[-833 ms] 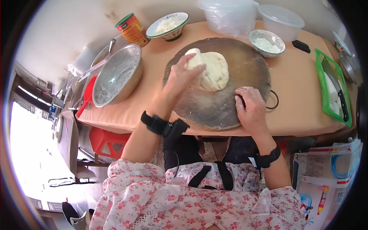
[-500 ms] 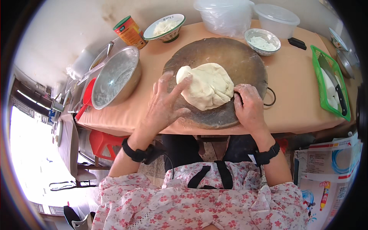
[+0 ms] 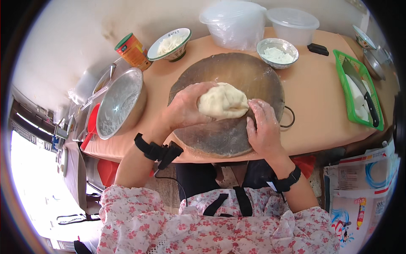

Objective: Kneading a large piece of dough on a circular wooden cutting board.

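Note:
A lump of pale dough (image 3: 222, 101) rests on the round wooden chopping board (image 3: 226, 139), its surface creased and folded toward the right end. My left hand (image 3: 188, 106) curves round the dough's left side, fingers over the far side and thumb along the near side. At the dough's right end is my right hand (image 3: 264, 127), fingers bent with their tips against it and the thumb a little lower. White flour dusts the right fingers. Part of the dough's left side is hidden under my left hand.
Left of the board stands a metal basin (image 3: 120, 103), with a red ladle (image 3: 91, 127) beside it. Behind are an orange canister (image 3: 133, 51), a bowl of white shreds (image 3: 169, 44), a flour bowl (image 3: 277, 53) and plastic tubs (image 3: 292, 25). A green basket (image 3: 351, 101) holds a knife (image 3: 371, 108).
My left hand has closed from a spread position onto the dough's left side. The dough has become smaller in outline and more rounded, gathered together. My right hand stays at its right end.

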